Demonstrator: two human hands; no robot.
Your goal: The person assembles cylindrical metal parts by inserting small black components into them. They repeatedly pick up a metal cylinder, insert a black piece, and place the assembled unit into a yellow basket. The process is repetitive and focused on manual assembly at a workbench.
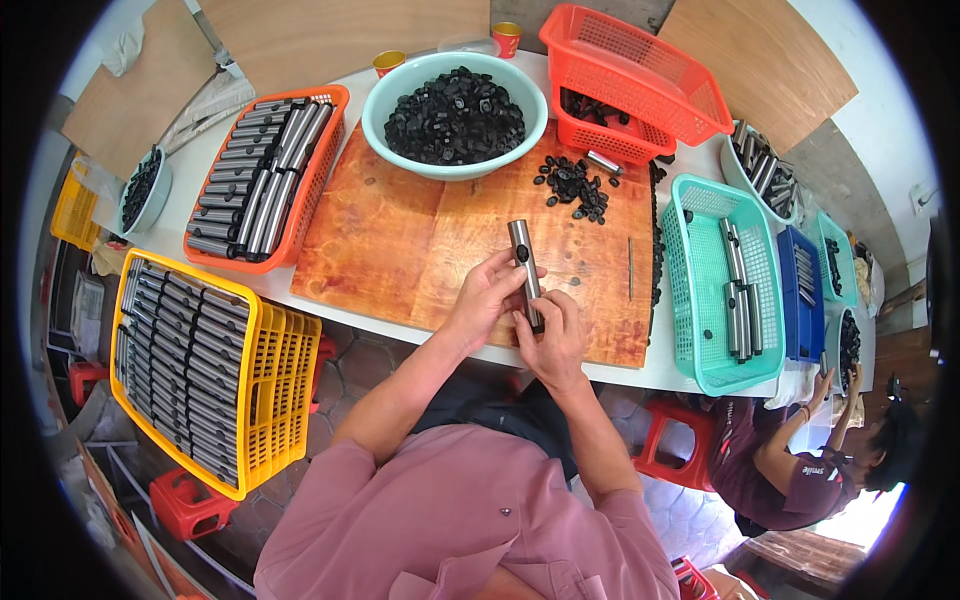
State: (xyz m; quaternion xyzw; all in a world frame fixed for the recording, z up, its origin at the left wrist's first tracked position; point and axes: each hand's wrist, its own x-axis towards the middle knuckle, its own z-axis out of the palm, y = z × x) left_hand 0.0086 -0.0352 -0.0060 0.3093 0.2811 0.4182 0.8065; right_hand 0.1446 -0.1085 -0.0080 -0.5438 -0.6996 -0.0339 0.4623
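Note:
Both my hands hold a silver metal tube [518,234], tilted slightly, over the near part of the wooden board [400,260]. My left hand [490,292] is closed round its middle, the thumb close to a black oval piece [522,254] on the tube's side. My right hand [555,335] grips the lower end, near a dark end part [537,325]. Beyond my hands lies a loose pile of small black oval pieces [572,187], with a short metal tube [604,163] beside it. A pale green bowl [375,125] heaped with black parts stands on the board's far edge.
Left are an orange basket [335,150] and a yellow crate [275,375], both filled with tubes. A red basket [640,75] stands far right; a green basket [690,340] with several tubes is nearer. A co-worker [790,470] works at the right, beside a red stool [668,445].

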